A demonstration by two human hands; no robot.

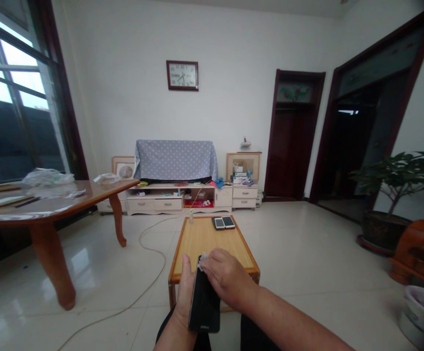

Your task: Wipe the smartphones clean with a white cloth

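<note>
Left hand point(181, 308) clamps black smartphone point(205, 304) at 6 o'clock, fingers around its edge; right hand point(227, 275) pinches white wipe point(203, 259) against top. Phone: light, stiff, slippery; hold by edges.

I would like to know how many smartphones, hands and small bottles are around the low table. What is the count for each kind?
Smartphones: 3 (a black smartphone in the left hand, two smartphones on the low wooden table)
Hands: 2 (the left hand and the right hand)
Small bottles: 1 (a small bottle)
Total: 6
</note>
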